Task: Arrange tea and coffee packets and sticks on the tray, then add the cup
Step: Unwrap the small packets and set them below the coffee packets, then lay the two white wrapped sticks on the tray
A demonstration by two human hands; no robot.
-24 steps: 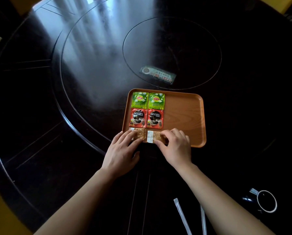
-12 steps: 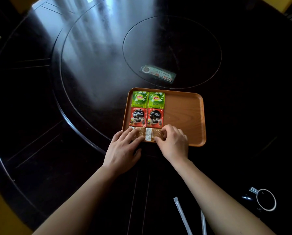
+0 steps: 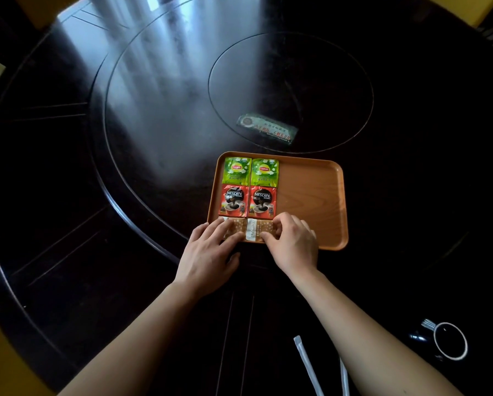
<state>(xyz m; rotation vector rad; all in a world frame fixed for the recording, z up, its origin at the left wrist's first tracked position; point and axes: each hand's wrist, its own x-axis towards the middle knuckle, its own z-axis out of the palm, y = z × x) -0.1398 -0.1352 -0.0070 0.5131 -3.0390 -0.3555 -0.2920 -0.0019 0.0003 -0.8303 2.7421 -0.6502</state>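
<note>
An orange wooden tray (image 3: 311, 195) lies on the dark round table. In its left half sit two green Lipton tea packets (image 3: 251, 170), then two red Nescafe packets (image 3: 248, 201), then two brown dotted sugar packets at the near rim. My left hand (image 3: 208, 252) rests its fingertips flat on the left sugar packet (image 3: 235, 226). My right hand (image 3: 292, 242) pinches the right sugar packet (image 3: 257, 229) between thumb and fingers. Two white wrapped sticks (image 3: 308, 364) lie on the table near my right forearm. A dark cup (image 3: 449, 340) with a white rim stands at the lower right.
The tray's right half shows bare wood. A printed card (image 3: 268, 129) lies under the glass of the turntable behind the tray. The table's raised inner ring curves past the tray's left side. Yellow floor shows at the frame corners.
Both hands have shifted slightly while nudging the two sugar packets into line under the Nescafe packets; the right packet now sits closer against the red packet above it.
</note>
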